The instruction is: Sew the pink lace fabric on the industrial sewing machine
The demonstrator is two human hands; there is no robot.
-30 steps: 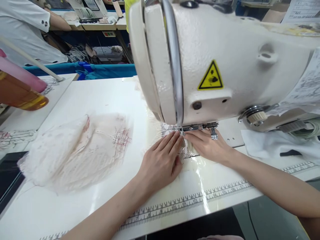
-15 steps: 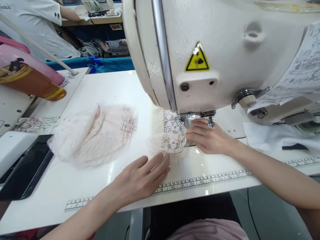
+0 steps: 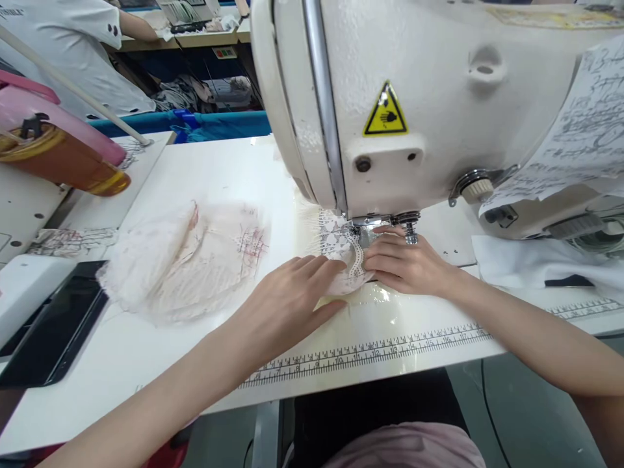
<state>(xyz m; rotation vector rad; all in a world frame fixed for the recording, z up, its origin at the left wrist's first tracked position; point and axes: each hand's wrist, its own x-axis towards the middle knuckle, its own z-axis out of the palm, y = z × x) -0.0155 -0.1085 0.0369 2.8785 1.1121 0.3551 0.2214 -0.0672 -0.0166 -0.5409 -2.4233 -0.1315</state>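
Observation:
A strip of white floral lace [image 3: 334,234] with a scalloped edge runs under the presser foot [image 3: 358,227] of a sewing machine [image 3: 429,97]. My left hand [image 3: 297,292] lies over the near end of the lace, its fingers flat and its thumb spread apart below them. On the other side, my right hand [image 3: 409,263] is at the scalloped edge close beside the presser foot, fingers bunched together and holding the lace there. The needle point cannot be made out. Left of my left hand, a pale sheer fabric piece [image 3: 195,266] with reddish threads rests on the table.
A ruler strip [image 3: 390,348] follows the front table edge. A dark phone [image 3: 53,331] lies at left, below a pink bottle [image 3: 73,120] and an amber cup [image 3: 63,159]. White cloth [image 3: 511,263] lies at right. A person in a white shirt [image 3: 68,52] works behind.
My left hand has moved up and right onto the lace, with its thumb now spread. The near end of the lace has shifted and is partly covered. My right hand has barely moved.

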